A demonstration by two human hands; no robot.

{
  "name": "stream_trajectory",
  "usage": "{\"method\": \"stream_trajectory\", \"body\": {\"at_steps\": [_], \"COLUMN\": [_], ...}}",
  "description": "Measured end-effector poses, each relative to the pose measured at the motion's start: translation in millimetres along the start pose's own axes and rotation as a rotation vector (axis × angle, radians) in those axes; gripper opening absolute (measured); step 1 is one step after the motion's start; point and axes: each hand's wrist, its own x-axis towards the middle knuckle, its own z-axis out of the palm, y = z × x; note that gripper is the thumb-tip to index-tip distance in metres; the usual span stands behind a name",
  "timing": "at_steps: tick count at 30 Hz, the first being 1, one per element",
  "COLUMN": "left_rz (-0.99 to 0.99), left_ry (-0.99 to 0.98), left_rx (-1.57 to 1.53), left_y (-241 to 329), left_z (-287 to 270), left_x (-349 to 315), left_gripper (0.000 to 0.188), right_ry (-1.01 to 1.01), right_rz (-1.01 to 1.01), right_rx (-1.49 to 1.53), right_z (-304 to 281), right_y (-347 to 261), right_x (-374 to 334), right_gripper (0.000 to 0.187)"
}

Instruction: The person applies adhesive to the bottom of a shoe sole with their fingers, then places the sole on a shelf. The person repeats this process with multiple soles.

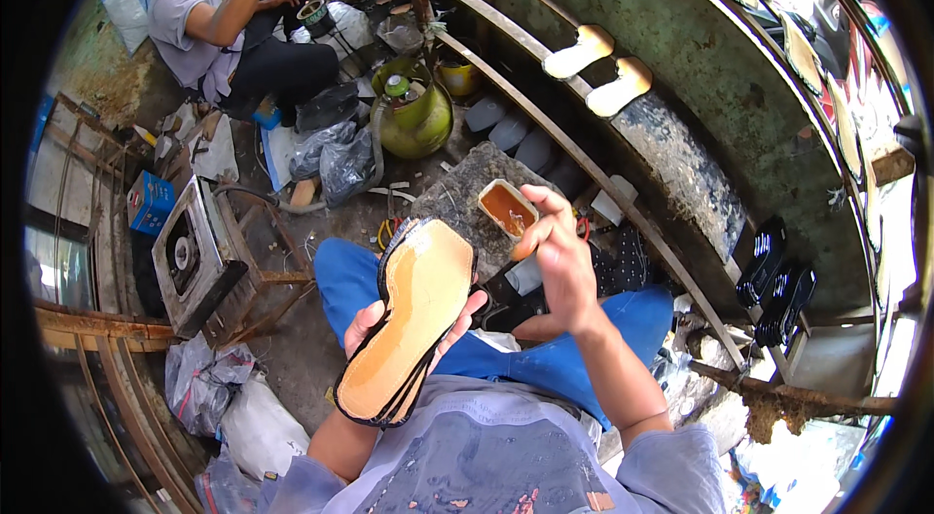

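Observation:
My left hand (457, 324) is closed around a sandal (413, 290), thumb on one edge and fingers on the other. Its tan face is turned up, with stitching along the rim and a glossy wet-looking patch; black strap-like edges show around and beneath it. To the right, my right hand (561, 256) has its fingers bent and apart beside a small rectangular tub (494, 193) of amber, glue-like stuff. One fingertip looks amber-coated and lies at the tub's near rim. Whether it touches the stuff cannot be made out. Below the tub is a grey stone block (448, 191).
A burner stove (185, 256) stands on a frame at left, near a blue box (151, 203). Ahead are a green gas cylinder (413, 125) and grey plastic bags (345, 164). Pale soles (620, 88) lie on a wooden rail at right. Another person (219, 28) sits far left.

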Motion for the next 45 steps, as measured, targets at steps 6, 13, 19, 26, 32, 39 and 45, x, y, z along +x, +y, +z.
{"method": "stream_trajectory", "body": {"at_steps": [6,13,19,26,32,39,45], "left_rz": [0.002,-0.025,-0.004,-0.049,-0.105,-0.038,-0.042], "left_ry": [0.011,0.012,-0.009,-0.053,-0.041,0.013,0.036], "left_rx": [0.152,0.188,0.175,0.120,0.157,0.070,0.092], "left_y": [-4.2,-3.9,-5.6,-0.5,2.5,-8.8,-7.1], "left_z": [17.5,19.4,20.9,10.7,2.8,11.1,7.0], "left_x": [3.9,-5.0,-3.0,2.9,7.2,7.8,7.4], "left_gripper": [0.088,0.083,0.083,0.085,0.080,0.084,0.076], "right_ry": [-0.181,-0.096,-0.046,0.009,-0.102,-0.035,-0.011], "right_rz": [-0.327,-0.334,-0.362,-0.629,-0.601,-0.264,-0.624], "right_rx": [-0.572,-0.859,-0.893,-1.028,-0.806,-0.975,-1.240], "right_z": [25.3,15.0,23.8,48.0,54.1,15.9,16.3], "right_y": [-37.9,-20.6,-16.4,-5.9,-21.1,-14.7,-1.0], "right_x": [-36.2,-32.4,-37.8,-66.1,-68.9,-34.0,-36.8], "right_gripper": [0.043,0.039,0.041,0.044,0.040,0.040,0.046]}}
